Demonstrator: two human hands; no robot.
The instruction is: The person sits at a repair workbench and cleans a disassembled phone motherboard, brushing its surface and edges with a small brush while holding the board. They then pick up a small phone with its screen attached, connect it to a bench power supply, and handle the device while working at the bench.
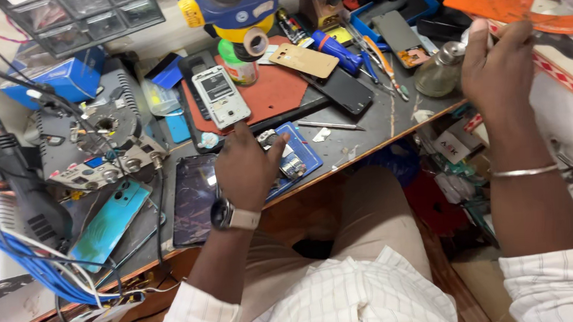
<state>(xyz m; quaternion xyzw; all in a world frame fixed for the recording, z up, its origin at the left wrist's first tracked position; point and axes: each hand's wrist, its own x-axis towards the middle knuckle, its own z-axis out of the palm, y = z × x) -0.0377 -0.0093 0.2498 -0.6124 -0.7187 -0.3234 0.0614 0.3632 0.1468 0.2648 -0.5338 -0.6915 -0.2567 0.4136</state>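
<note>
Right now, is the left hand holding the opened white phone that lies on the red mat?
No. The left hand rests on small parts on a blue mat, while the opened white phone lies apart from it on the red mat.

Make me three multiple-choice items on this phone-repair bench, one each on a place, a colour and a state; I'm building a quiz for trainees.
1. Where does the opened white phone lie?
A. on the red mat
B. on the person's lap
C. in the drawer cabinet

2. What colour is the phone back cover at the bench's left front?
A. black
B. teal
C. orange

3. What is the left hand doing?
A. hanging off the bench
B. holding the hot-air gun
C. pressing on a small part on the blue mat

Answers:
1. A, the phone rests on the red mat under the microscope.
2. B, its shiny surface is teal.
3. C, its fingers bear down on the small part on the blue mat, while the right hand is raised near the glass bottle.
</note>
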